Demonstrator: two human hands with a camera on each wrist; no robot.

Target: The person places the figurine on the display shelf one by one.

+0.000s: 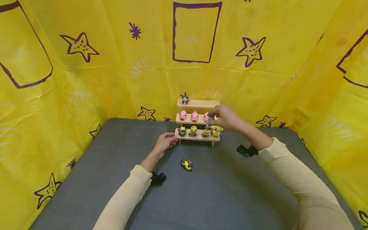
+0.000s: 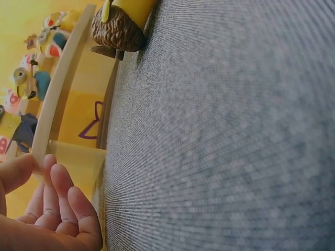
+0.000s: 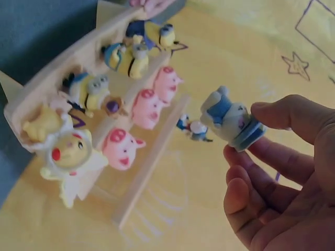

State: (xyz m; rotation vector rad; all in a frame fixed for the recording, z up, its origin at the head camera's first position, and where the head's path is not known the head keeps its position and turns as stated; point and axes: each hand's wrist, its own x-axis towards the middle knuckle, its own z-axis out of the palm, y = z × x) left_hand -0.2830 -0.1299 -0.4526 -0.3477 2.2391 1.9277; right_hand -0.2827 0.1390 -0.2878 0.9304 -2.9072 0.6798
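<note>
A small three-tier wooden display shelf [image 1: 198, 138] stands on the grey surface. My left hand [image 1: 165, 142] pinches the left end of its lowest tier between thumb and fingertips. A blue-and-white toy figurine [image 3: 230, 117] is held between the thumb and fingers of my right hand [image 1: 227, 117], near the shelf's right side. In the right wrist view it appears tilted. Pink pig figurines [image 1: 194, 117] line the middle tier. Yellow goggled figurines [image 1: 193, 131] and a yellow figurine with a white hood [image 1: 216, 131] occupy the lowest tier. One dark figurine [image 1: 185, 99] is at the top tier's left end.
A yellow-and-brown figurine [image 1: 187, 164] lies on the grey surface [image 1: 218, 191] in front of the shelf. Yellow cloth [image 1: 115, 80] with purple drawings hangs behind and at both sides. Black wrist devices [image 1: 158, 178] are by both forearms.
</note>
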